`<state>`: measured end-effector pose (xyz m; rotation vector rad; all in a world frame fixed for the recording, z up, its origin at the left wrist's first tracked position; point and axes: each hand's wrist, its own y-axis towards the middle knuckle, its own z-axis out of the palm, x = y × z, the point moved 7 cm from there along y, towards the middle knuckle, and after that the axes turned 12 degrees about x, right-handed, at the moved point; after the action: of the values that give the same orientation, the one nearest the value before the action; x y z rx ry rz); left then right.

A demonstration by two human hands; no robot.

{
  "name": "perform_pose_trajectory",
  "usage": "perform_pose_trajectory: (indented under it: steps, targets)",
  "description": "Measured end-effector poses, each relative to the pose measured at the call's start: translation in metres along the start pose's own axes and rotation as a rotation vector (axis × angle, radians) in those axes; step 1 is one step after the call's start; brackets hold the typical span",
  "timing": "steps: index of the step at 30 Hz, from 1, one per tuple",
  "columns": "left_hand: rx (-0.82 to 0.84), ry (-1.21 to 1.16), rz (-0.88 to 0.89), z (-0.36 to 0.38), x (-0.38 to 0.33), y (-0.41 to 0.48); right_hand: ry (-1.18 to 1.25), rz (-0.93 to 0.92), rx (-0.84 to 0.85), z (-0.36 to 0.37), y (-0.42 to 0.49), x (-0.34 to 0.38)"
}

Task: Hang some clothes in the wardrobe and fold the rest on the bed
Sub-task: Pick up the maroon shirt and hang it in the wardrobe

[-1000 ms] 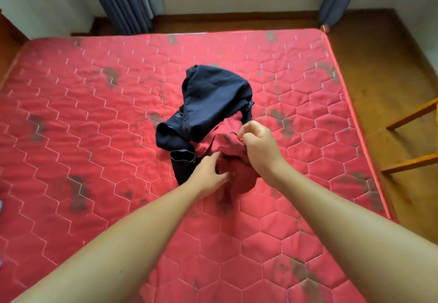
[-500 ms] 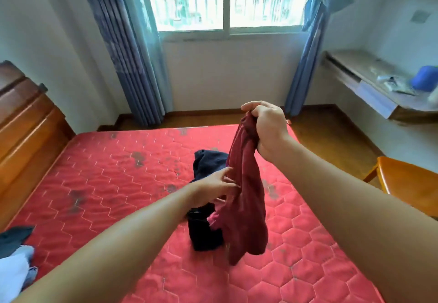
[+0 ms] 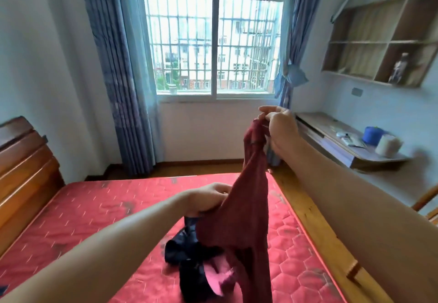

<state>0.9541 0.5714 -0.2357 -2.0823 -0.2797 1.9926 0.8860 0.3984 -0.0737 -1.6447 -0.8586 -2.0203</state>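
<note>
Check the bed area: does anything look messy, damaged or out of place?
The mattress is bare and blotched with dark stains. A dark garment lies crumpled on it, unfolded. The curtain right of the window is tied in a knot. The red garment, gripped by the left hand and right hand, shows no damage.

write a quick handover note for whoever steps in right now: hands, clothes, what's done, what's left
Right hand: pinches the top of the dark red garment, holding it up over the bed.
Left hand: grips the same garment lower down, at its left edge.
Navy garment: crumpled on the red mattress, under the hanging red one.
Done: nothing folded or hung in view.
Left: probably open out the red garment and fold or hang it, then deal with the navy one.
</note>
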Motion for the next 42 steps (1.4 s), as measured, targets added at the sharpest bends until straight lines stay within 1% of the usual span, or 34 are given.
perform_pose_trajectory:
  steps: [2, 4, 7, 10, 12, 13, 15, 17, 19, 20, 22, 24, 25, 27, 29, 30, 31, 32, 33, 34, 36, 37, 40, 42]
  targets:
    - [0.012, -0.008, 0.017, 0.003, -0.007, -0.004, -0.006, -0.011, 0.008, -0.011, -0.003, 0.007]
    - [-0.11, -0.006, 0.059, -0.004, -0.017, -0.004, -0.155, 0.014, 0.07, -0.015, -0.009, 0.01]
    - [-0.317, -0.005, 0.124, -0.023, -0.033, -0.004, -0.435, 0.109, 0.295, 0.0, -0.03, -0.006]
    - [-0.43, -0.07, 0.183, -0.035, -0.054, -0.009, -0.633, 0.28, 0.523, 0.017, -0.059, -0.049]
    - [-0.471, -0.15, 0.248, -0.04, -0.072, -0.015, -0.662, 0.381, 0.649, 0.027, -0.081, -0.075]
    - [-0.486, -0.176, 0.266, -0.044, -0.08, -0.018, -0.663, 0.401, 0.703, 0.034, -0.093, -0.083]
    - [-0.479, -0.185, 0.291, -0.048, -0.096, -0.026, -0.622, 0.372, 0.753, 0.047, -0.11, -0.092]
    - [-0.46, -0.157, 0.3, -0.052, -0.111, -0.034, -0.569, 0.24, 0.71, 0.059, -0.115, -0.091]
    - [-0.471, -0.137, 0.288, -0.057, -0.122, -0.045, -0.697, 0.052, 0.531, 0.06, -0.107, -0.084]
    - [-0.482, -0.134, 0.284, -0.059, -0.126, -0.052, -0.766, -0.003, 0.416, 0.057, -0.102, -0.081]
    - [-0.476, -0.147, 0.3, -0.063, -0.132, -0.062, -0.789, -0.064, 0.236, 0.051, -0.095, -0.073]
    - [-0.451, -0.146, 0.323, -0.066, -0.135, -0.069, -0.727, -0.089, 0.127, 0.049, -0.097, -0.066]
    - [-0.457, -0.144, 0.335, -0.069, -0.136, -0.071, -0.658, -0.1, 0.064, 0.049, -0.099, -0.064]
    - [-0.512, -0.162, 0.362, -0.075, -0.136, -0.075, -0.429, -0.132, -0.032, 0.053, -0.11, -0.063]
    - [-0.587, -0.181, 0.386, -0.079, -0.138, -0.078, -0.254, -0.205, -0.015, 0.065, -0.126, -0.069]
    - [-0.62, -0.184, 0.393, -0.08, -0.139, -0.079, -0.259, -0.262, 0.036, 0.074, -0.135, -0.07]
    - [-0.646, -0.178, 0.396, -0.079, -0.142, -0.081, -0.341, -0.314, 0.102, 0.083, -0.141, -0.07]
    - [-0.664, -0.16, 0.399, -0.079, -0.145, -0.081, -0.475, -0.337, 0.163, 0.092, -0.143, -0.075]
    - [-0.678, -0.129, 0.403, -0.077, -0.149, -0.083, -0.601, -0.327, 0.195, 0.099, -0.142, -0.081]
    - [-0.688, -0.084, 0.407, -0.077, -0.152, -0.083, -0.666, -0.282, 0.199, 0.1, -0.134, -0.088]
    - [-0.704, 0.044, 0.407, -0.076, -0.159, -0.085, -0.634, -0.193, 0.159, 0.096, -0.117, -0.092]
    - [-0.706, 0.11, 0.405, -0.075, -0.163, -0.086, -0.598, -0.178, 0.134, 0.094, -0.11, -0.089]
    - [-0.715, 0.235, 0.389, -0.078, -0.169, -0.09, -0.549, -0.217, 0.057, 0.082, -0.091, -0.071]
    - [-0.733, 0.298, 0.378, -0.083, -0.172, -0.093, -0.541, -0.218, 0.045, 0.076, -0.082, -0.059]
